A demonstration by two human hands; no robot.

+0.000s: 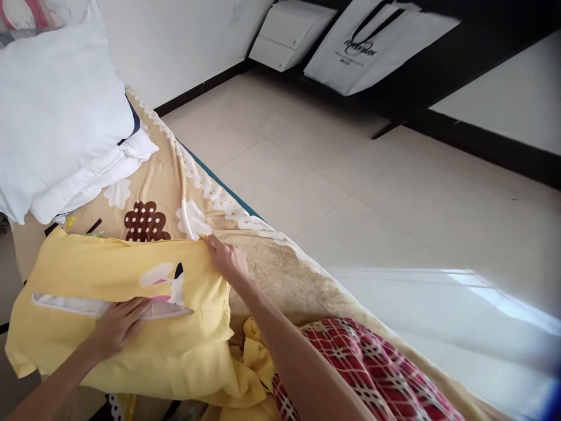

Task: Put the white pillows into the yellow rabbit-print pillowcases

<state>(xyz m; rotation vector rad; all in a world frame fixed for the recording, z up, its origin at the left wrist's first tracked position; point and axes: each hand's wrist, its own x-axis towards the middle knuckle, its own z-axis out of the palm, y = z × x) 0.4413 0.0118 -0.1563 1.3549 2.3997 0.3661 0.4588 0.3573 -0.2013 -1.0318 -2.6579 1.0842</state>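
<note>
I see the soft yellow fabric pillowcase [131,351] with a cartoon print, stuffed, lying on the bed at 8 o'clock in my view, a white slit running across its face.

- My left hand [118,324]: palm down and fingers spread flat on the pillowcase, just below the white slit. Released, pressing only, gripping nothing.
- My right hand [225,257]: at centre, at the pillowcase's far right corner, fingertips pinched on the seam edge there.
- Tan bedsheet [162,181] with brown and white flower shapes and a lace border lies under the pillowcase and runs toward 11 o'clock.
- Two plain white pillows [56,117] are stacked at 10 o'clock, apart from the yellow one.
- Red plaid cloth [372,368] is at 5 o'clock, beside my right forearm.
- Pale tiled floor [350,193] is at 2 o'clock.
- White paper shopping bag [377,47] and white box [289,32] stand at 12 o'clock, against the wall.
</note>
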